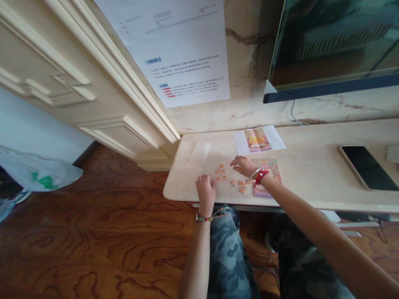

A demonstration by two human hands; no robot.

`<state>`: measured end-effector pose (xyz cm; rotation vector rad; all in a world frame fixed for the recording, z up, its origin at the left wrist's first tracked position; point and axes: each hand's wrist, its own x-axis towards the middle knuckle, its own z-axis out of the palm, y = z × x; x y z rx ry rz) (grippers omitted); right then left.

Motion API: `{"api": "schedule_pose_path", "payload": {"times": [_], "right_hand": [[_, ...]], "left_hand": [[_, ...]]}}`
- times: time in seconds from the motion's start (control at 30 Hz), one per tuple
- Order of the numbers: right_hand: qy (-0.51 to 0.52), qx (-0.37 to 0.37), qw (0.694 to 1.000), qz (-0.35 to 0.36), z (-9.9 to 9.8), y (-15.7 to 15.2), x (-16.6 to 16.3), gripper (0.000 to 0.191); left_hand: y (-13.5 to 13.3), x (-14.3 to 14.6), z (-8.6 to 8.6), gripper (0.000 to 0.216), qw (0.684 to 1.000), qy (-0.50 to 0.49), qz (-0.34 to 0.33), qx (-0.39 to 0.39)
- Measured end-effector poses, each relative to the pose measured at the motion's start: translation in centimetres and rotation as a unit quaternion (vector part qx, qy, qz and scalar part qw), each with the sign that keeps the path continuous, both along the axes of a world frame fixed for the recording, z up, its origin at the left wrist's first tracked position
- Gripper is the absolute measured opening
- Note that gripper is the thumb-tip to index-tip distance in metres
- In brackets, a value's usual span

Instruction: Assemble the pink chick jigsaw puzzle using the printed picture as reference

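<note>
Small orange-pink pieces (222, 172), too small to make out exactly, lie scattered on the pale tabletop (193, 153). To their left is my left hand (205, 191), its fingers bent down toward the surface, the thumb a little apart and nothing visible in it. My right hand (243, 166) hovers just above and right of the pieces, fingers loosely bent and apart, with nothing seen between them. More of the pieces (243, 187) cluster below my right wrist. Partly under that wrist lies a pink patterned booklet or card (263, 191).
A creased sheet with a picture of yellow figures (258, 140) lies at the back against the wall. Farther right rests a black-screened phone (369, 167). A screen (333, 50) and a printed paper (187, 62) are on the wall. A plastic bag (46, 170) is at left.
</note>
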<state>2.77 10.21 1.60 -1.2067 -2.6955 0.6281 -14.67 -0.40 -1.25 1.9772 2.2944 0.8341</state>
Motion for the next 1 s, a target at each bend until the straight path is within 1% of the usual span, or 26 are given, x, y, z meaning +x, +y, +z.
{"api": "schedule_pose_path", "payload": {"times": [0.07, 0.2, 0.33, 0.4, 0.47, 0.53, 0.6, 0.63, 0.7, 0.73, 0.8, 0.87, 0.93, 1.0], "right_hand": [[-0.001, 0.001, 1.0, 0.015, 0.0, -0.4, -1.1, 0.03], [-0.001, -0.002, 0.999, 0.045, -0.3, -0.7, -3.3, 0.019], [0.006, -0.003, 0.999, 0.042, -0.1, -0.7, -4.3, 0.016], [0.012, -0.003, 0.999, 0.034, 0.3, -0.8, -4.1, 0.021], [0.03, -0.001, 0.999, 0.018, 0.6, -1.2, -3.1, 0.027], [0.08, -0.003, 0.996, -0.027, 0.5, -1.8, -1.3, 0.027], [0.157, -0.019, 0.981, -0.113, 0.1, -2.4, 1.3, 0.021], [0.191, -0.035, 0.967, -0.163, -0.3, -2.6, 2.8, 0.018], [0.255, -0.085, 0.932, -0.243, -1.0, -2.9, 5.6, 0.012], [0.282, -0.122, 0.912, -0.271, -1.4, -2.9, 6.8, 0.011], [0.338, -0.18, 0.873, -0.302, -1.9, -2.7, 8.5, 0.012], [0.369, -0.221, 0.842, -0.326, -2.2, -2.3, 9.4, 0.013], [0.368, -0.244, 0.828, -0.346, -2.4, -1.9, 9.8, 0.012], [0.351, -0.253, 0.829, -0.354, -2.6, -1.6, 9.9, 0.009]], "left_hand": [[0.0, 0.3, 0.0, 0.018, 1.0, -0.004, -0.003, 0.002], [-0.1, 0.5, 0.0, 0.018, 1.0, -0.018, -0.007, 0.005], [-0.4, 0.5, -0.2, 0.02, 1.0, -0.024, 0.004, 0.013], [-0.4, 0.5, -0.3, 0.02, 0.999, -0.027, 0.006, 0.021], [-0.4, 0.6, -0.4, 0.02, 0.999, -0.032, 0.005, 0.033], [-0.4, 0.8, -0.4, 0.019, 0.998, -0.04, 0.001, 0.046], [-0.3, 1.2, -0.3, 0.018, 0.997, -0.044, -0.009, 0.056], [-0.2, 1.4, -0.2, 0.017, 0.997, -0.045, -0.015, 0.06], [-0.1, 1.9, 0.1, 0.017, 0.996, -0.048, -0.025, 0.065], [0.0, 2.2, 0.2, 0.017, 0.996, -0.051, -0.027, 0.066], [0.1, 2.9, 0.6, 0.017, 0.996, -0.06, -0.03, 0.065], [0.2, 3.4, 0.9, 0.017, 0.995, -0.066, -0.038, 0.062], [0.1, 3.7, 1.2, 0.016, 0.995, -0.069, -0.047, 0.06], [0.0, 3.8, 1.5, 0.015, 0.995, -0.069, -0.051, 0.06]]}}
